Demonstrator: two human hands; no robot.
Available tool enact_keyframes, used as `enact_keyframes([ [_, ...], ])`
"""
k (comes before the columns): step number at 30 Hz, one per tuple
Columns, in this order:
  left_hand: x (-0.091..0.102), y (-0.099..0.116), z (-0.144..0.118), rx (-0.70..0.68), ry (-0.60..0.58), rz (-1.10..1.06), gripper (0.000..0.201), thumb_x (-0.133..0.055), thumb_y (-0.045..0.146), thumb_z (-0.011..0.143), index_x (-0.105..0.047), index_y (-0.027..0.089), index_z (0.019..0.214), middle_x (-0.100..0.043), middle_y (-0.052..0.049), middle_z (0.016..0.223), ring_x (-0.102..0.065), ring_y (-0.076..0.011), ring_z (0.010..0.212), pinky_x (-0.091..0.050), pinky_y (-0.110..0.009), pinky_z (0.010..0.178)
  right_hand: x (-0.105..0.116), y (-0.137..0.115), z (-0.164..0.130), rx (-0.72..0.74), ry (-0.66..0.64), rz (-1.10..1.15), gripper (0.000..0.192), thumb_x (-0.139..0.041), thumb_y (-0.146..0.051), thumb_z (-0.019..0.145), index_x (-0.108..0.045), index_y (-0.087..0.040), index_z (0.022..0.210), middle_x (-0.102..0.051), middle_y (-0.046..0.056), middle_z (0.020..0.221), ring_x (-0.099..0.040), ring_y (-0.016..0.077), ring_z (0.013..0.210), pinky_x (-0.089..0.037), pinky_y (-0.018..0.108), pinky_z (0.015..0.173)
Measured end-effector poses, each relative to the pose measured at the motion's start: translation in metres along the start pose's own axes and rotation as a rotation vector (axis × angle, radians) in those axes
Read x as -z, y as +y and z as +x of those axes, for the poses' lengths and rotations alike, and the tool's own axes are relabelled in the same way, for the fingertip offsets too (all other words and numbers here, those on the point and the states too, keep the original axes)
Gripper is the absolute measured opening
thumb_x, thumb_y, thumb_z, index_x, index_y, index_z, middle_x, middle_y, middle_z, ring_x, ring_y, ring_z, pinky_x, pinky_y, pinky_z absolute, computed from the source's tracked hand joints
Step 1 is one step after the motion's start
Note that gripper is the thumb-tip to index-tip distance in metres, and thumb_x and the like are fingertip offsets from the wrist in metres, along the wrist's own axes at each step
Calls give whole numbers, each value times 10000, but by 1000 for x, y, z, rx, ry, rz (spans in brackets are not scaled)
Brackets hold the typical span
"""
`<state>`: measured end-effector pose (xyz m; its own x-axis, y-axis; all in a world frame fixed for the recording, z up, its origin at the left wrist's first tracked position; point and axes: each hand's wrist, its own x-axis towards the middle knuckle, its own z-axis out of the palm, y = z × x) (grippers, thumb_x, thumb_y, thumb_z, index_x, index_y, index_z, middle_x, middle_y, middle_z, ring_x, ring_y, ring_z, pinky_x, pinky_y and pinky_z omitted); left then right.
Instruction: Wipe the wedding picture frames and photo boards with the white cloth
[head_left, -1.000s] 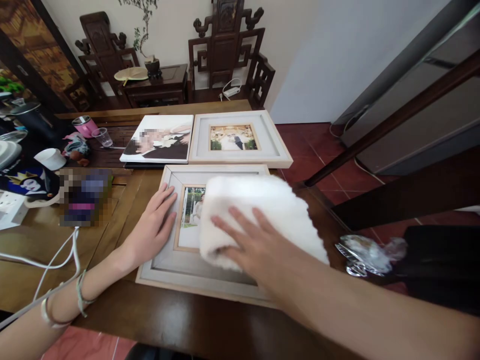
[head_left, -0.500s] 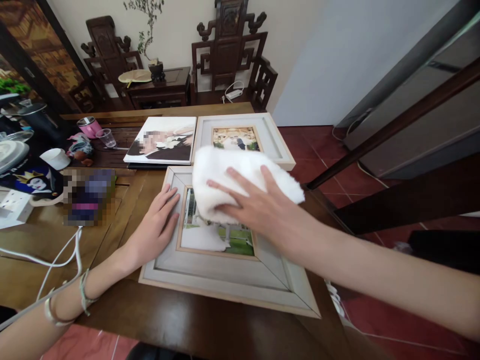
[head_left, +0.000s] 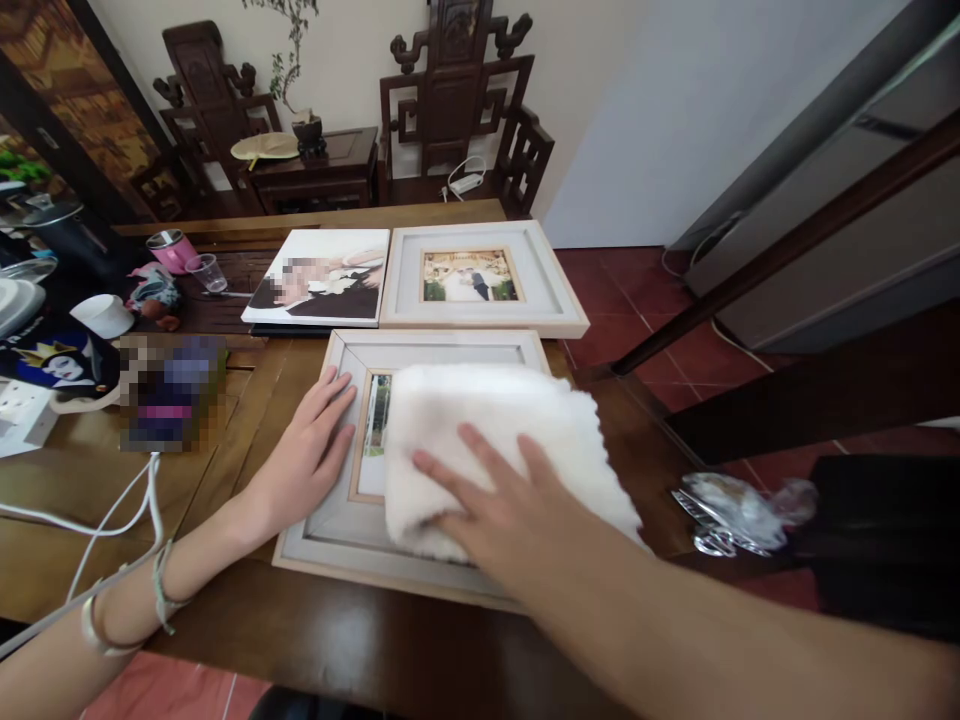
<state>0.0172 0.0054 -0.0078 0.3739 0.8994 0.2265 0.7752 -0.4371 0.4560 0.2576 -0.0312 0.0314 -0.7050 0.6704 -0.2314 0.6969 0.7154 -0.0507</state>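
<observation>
Since half a second earlier, right hand (head_left: 517,510) and white cloth (head_left: 495,440) were drawn back nearer, fingers spread flat on cloth over near frame (head_left: 337,520) on desk (head_left: 247,400). Left hand (head_left: 307,445) lay open, bracing frame's left border. Hard pressing risked sliding frame off desk edge.
</observation>
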Motion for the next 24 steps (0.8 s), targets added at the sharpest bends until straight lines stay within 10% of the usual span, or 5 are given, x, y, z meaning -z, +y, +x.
enact_keyframes([
  [7,0,-1,0,-7,13,-5,439,-339,292,1021,-461,146,1417,-394,-143,1543,-234,-264,1489,-231,-528,1210,-9,-28,-28,175,87,183,249,-662,-277,848,-746,-342,1074,-414,20,1522,-386,526,1330,-430,794,885],
  [13,-1,-3,-2,-6,18,-21,438,-318,293,1026,-449,160,1422,-399,-135,1540,-228,-244,1493,-231,-517,1213,14,6,20,114,-32,91,788,-606,1,719,-479,-281,1444,-141,60,1627,-56,486,1444,-197,791,1056],
  [19,3,3,-1,40,26,-97,497,-307,348,1032,-310,200,1507,-298,-109,1599,-232,-230,1491,-203,-480,1227,11,37,72,-7,231,-38,716,-459,52,776,-450,-163,1459,-93,102,1635,16,515,1430,-125,798,1067],
  [24,4,3,-1,31,64,-146,550,-312,392,1031,-208,229,1546,-231,-91,1628,-214,-237,1496,-182,-485,1228,24,17,65,73,87,35,602,-490,17,802,-555,-161,1373,-148,102,1628,-17,519,1430,-153,804,1056],
])
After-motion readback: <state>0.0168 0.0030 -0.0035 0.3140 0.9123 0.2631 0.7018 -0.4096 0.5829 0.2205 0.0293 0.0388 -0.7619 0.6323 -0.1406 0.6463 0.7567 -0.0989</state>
